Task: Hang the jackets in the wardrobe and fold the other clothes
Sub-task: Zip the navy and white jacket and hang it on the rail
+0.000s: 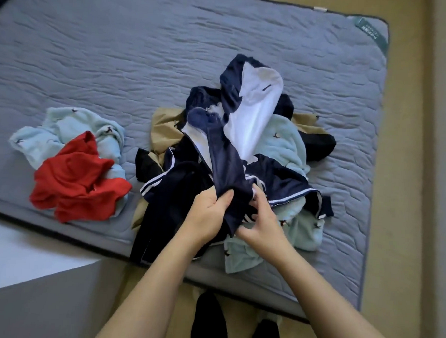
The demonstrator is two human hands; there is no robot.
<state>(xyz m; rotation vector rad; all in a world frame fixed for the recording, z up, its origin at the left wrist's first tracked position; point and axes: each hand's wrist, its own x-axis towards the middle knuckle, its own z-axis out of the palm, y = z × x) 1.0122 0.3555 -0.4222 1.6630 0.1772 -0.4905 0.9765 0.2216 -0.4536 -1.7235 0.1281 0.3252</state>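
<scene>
- Left hand [210,209], right hand [261,221]: both gripping navy jacket [227,164], white-lined.
- Clothes pile [289,151] beneath, on grey mattress [119,62].
- Red garment [75,180]: apart, left; type unclear.

Bedroom in a home. Grey quilted mattress [119,49] lies straight on a tan floor [400,176]. Loose clothes pile [243,157] sits on the mattress's near edge.
</scene>
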